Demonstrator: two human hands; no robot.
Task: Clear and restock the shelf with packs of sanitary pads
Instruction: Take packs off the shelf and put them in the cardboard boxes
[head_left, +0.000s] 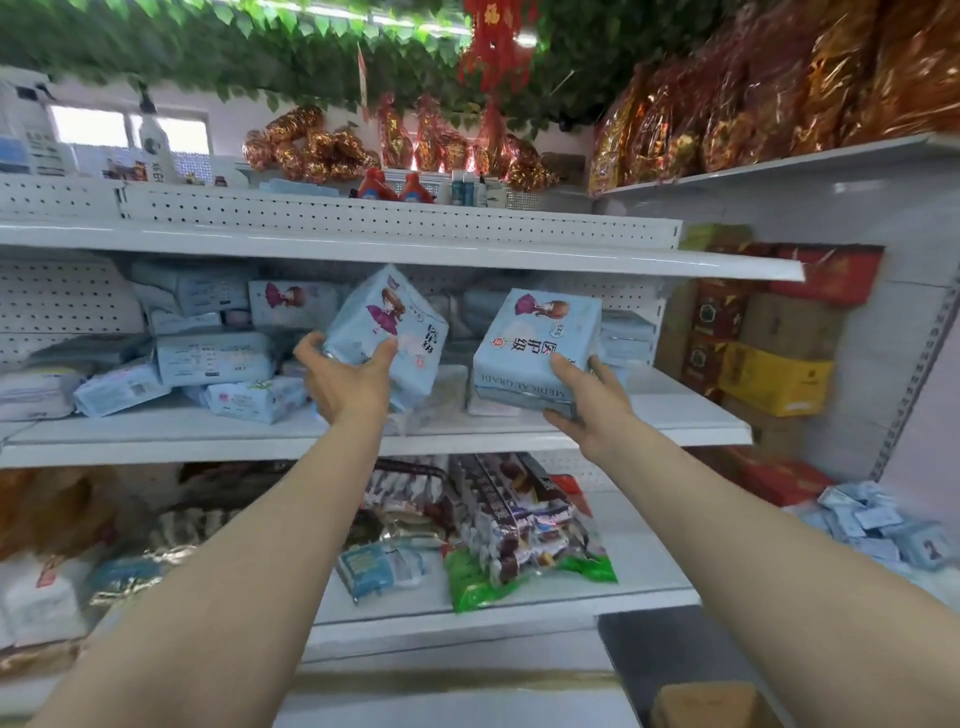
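Note:
My left hand (345, 376) grips a light blue pack of sanitary pads (384, 327) with a cartoon girl on it, tilted and lifted above the middle shelf (675, 415). My right hand (582, 400) holds a second light blue pack (537, 345) by its lower right corner, the pack leaning over stacked packs on that shelf. Several more blue and white pad packs (213, 356) lie jumbled at the shelf's left and back.
An upper shelf board (415, 254) overhangs the packs closely. The lower shelf holds snack bags (519, 525) and a blue pack (379, 564). Cartons (769, 374) stand at the right, small blue packs (878, 525) lie lower right, and gold-red foil goods sit on top.

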